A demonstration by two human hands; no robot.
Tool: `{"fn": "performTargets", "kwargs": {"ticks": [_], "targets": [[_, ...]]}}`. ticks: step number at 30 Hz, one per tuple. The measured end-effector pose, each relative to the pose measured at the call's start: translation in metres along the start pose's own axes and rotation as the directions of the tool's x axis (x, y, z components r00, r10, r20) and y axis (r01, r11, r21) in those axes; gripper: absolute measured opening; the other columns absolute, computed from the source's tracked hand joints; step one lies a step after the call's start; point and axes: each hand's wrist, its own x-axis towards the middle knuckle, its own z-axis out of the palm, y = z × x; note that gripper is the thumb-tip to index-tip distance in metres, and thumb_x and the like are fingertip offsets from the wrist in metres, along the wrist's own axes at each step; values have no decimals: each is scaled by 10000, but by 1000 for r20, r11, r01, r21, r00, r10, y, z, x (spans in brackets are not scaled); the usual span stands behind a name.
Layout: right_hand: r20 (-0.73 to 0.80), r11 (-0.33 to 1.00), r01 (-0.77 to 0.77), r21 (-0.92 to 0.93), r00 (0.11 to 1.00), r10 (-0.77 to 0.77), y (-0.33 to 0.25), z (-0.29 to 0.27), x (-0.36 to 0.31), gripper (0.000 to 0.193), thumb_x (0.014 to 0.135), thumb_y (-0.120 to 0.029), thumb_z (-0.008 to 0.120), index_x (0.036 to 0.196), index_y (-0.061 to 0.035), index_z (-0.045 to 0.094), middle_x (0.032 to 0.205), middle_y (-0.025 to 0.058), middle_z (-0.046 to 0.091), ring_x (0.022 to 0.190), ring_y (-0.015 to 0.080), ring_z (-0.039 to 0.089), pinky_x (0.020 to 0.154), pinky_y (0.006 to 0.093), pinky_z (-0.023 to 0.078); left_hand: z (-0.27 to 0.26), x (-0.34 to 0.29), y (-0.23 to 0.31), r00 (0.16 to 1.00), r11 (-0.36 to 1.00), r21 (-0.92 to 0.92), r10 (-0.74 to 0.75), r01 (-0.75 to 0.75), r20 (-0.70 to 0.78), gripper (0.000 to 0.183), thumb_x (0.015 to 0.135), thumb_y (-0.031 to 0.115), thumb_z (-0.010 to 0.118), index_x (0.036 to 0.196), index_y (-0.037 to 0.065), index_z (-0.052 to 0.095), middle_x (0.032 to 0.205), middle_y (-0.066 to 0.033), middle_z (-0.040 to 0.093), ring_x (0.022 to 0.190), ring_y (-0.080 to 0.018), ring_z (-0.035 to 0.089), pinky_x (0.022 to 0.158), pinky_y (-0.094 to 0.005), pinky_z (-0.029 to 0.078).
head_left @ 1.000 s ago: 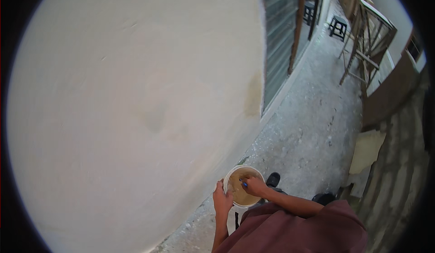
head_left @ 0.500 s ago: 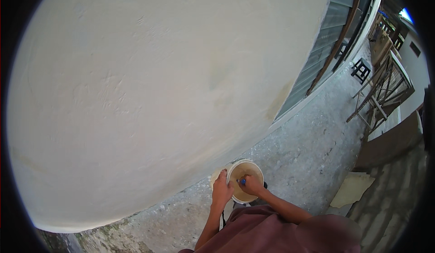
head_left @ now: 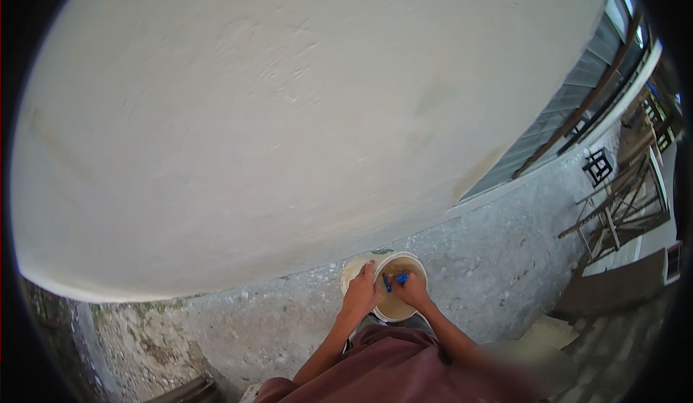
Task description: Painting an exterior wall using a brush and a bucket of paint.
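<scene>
A pale round bucket (head_left: 395, 309) with a brownish-tan inside is right in front of my body. My left hand (head_left: 362, 294) is closed over its left rim, fingers pointing away from me. Inside the bucket's mouth my right hand (head_left: 416, 292) grips a small tool with a blue handle (head_left: 401, 278). A darker blue crosspiece shows at the tool's left end; what kind of tool it is, I cannot make out. Partly behind my left hand, a second pale, round-edged container (head_left: 351, 266) touches the bucket's left side.
A large off-white plastered wall (head_left: 274, 129) rises ahead, with scratches and faint stains. Grey corrugated sheeting (head_left: 552, 121) adjoins it on the right. On the concrete floor (head_left: 498, 259) at the right stand a black stool (head_left: 598, 166) and a wooden trestle frame (head_left: 613, 212). A pale board (head_left: 551, 332) lies nearer.
My view has turned left, so the wall's edge and the stool sit farther right. More of the blue tool shows in the bucket now. My left hand stays on the rim.
</scene>
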Motion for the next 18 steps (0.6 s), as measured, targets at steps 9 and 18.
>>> {"fn": "performTargets", "kwargs": {"ticks": [9, 18], "targets": [[153, 978, 153, 143, 973, -174, -5, 2, -2, 245, 844, -230, 684, 889, 10, 696, 780, 147, 692, 693, 231, 671, 650, 346, 515, -9, -28, -4, 981, 998, -20, -61, 58, -186, 483, 792, 21, 526, 1260, -36, 423, 1187, -308, 551, 1022, -472, 568, 881, -490, 471], [361, 841, 278, 464, 808, -466, -42, -57, -13, 211, 876, -203, 702, 912, 4, 688, 863, 64, 696, 764, 113, 636, 689, 271, 497, -12, -55, 8, 920, 991, -90, -125, 98, -371, 432, 795, 10, 527, 1214, -48, 441, 1175, -290, 566, 1018, -455, 578, 865, -482, 479]]}}
